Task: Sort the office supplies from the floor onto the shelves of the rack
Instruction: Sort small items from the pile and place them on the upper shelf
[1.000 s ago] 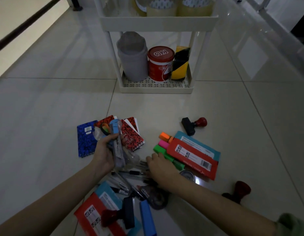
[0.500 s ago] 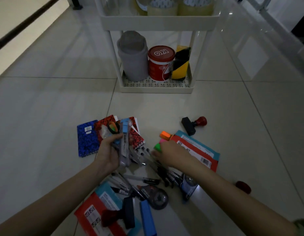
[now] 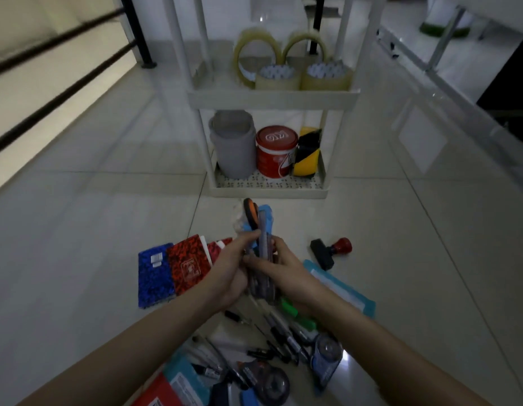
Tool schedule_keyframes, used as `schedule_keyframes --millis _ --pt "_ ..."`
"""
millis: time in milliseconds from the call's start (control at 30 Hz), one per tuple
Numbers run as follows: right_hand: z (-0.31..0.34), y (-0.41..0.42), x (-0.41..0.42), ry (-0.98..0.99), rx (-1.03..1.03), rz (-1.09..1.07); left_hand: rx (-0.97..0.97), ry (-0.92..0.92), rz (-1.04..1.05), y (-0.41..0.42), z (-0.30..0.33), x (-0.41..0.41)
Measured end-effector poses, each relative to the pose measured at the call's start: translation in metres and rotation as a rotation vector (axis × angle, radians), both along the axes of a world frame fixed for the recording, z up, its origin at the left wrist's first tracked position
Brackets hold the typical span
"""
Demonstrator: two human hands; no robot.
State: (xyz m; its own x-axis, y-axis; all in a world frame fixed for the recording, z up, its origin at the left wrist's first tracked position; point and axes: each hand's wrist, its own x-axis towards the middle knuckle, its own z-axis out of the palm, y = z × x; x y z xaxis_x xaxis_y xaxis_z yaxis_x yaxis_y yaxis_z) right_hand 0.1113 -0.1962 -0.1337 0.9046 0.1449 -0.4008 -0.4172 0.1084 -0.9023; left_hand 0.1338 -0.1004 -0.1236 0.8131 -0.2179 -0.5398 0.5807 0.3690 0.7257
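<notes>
Both hands meeting at frame centre, wrapped around one upright bundle (image 3: 261, 247) of long supplies. Left hand (image 3: 229, 273) gripping the bundle from the 9 o'clock side; right hand (image 3: 279, 268) clasping it from the 3 o'clock side. Sticking out of the top: orange-handled scissors (image 3: 250, 213), a blue cutter-like tool (image 3: 267, 218), something white and crumpled; remaining contents too blurred to name. Bundle lifted clear of the floor (image 3: 78, 230), aimed toward 12 o'clock.

At 9 o'clock of the hands, flat on the floor: a blue notebook (image 3: 154, 273) beside red notebooks (image 3: 190, 266), overlapping. At 2 o'clock: a rubber stamp (image 3: 330, 250) with a red knob, lying on its side. At 4 o'clock: a teal packet (image 3: 339, 285) and green highlighters (image 3: 298, 315). At 6 o'clock: a scatter of pens (image 3: 283, 341), correction-tape dispensers (image 3: 272, 382), more packets at the bottom edge.

At 12 o'clock, well apart: the white rack (image 3: 272, 99). Upper visible shelf carrying tape rolls (image 3: 277, 77). Bottom shelf carrying a grey container (image 3: 233, 145), a red tin (image 3: 276, 150), a yellow-and-black roll (image 3: 307, 153).

Judged as partway: tapes and tubs shelved, one bundle in hand, most of the floor pile left to sort.
</notes>
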Motion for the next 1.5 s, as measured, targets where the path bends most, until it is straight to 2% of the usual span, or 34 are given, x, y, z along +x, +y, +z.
schedule_keyframes --millis 100,300,367,500,633,767,1000,1133,1300,1400,1500 --pt "0.029 -0.013 0.013 -0.066 -0.099 0.115 0.134 -0.172 -0.037 -0.014 0.026 0.007" --pt "0.117 -0.026 0.044 -0.204 -0.237 0.252 0.261 -0.395 -0.047 -0.026 0.095 0.038" --pt "0.152 -0.028 0.051 -0.223 -0.27 0.242 0.311 -0.45 -0.035 -0.03 0.127 0.047" --pt "0.224 -0.031 0.066 -0.42 -0.464 0.138 0.417 -0.583 -0.019 -0.038 0.199 0.077" --pt "0.296 -0.031 0.07 -0.53 -0.523 0.119 0.492 -0.734 -0.037 -0.039 0.266 0.099" --pt "0.349 -0.032 0.075 -0.543 -0.583 0.091 0.572 -0.866 -0.041 -0.038 0.318 0.099" --pt "0.413 -0.042 0.127 -0.434 -0.613 0.152 0.743 -1.014 -0.089 -0.017 0.364 0.145" --pt "0.45 -0.042 0.172 -0.324 -0.616 0.165 0.846 -0.986 -0.036 0.006 0.382 0.203" --pt "0.481 -0.026 0.231 -0.301 -0.644 0.113 1.349 -1.012 -0.177 0.015 0.379 0.276" --pt "0.481 -0.015 0.256 -0.22 -0.701 0.135 1.67 -1.05 -0.379 0.016 0.366 0.296" --pt "0.473 -0.006 0.271 -0.157 -0.821 0.145 1.781 -1.04 -0.45 0.016 0.362 0.304"
